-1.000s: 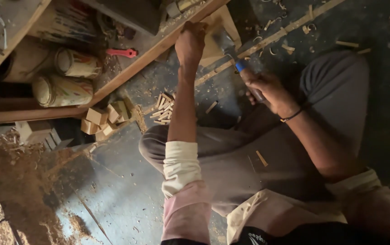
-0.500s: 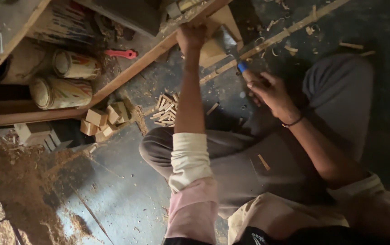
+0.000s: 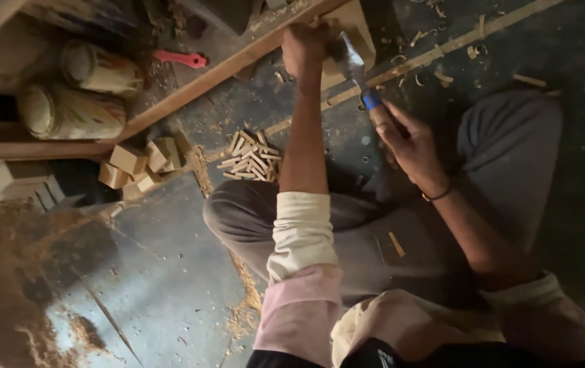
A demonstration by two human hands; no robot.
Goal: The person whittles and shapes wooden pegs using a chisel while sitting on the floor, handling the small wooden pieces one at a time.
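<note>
I sit cross-legged on a dark floor. My left hand (image 3: 304, 46) reaches forward and presses on a pale wooden block (image 3: 353, 27) at the top of the view, fingers closed over a small piece on it. My right hand (image 3: 409, 140) grips a blue-handled cutting tool (image 3: 368, 97) whose metal blade (image 3: 348, 58) rests against the block beside my left hand. A black band circles my right wrist.
A pile of short cut wooden sticks (image 3: 250, 158) lies by my left knee. Small wooden cubes (image 3: 139, 163) sit left of it. A long wooden beam (image 3: 190, 92) runs diagonally, with two tins (image 3: 74, 112) and a red tool (image 3: 182, 59) behind it. Sawdust (image 3: 6, 272) covers the lower left floor.
My right hand with the blue-handled tool has shifted slightly closer to the block. My left hand stays on the block.
</note>
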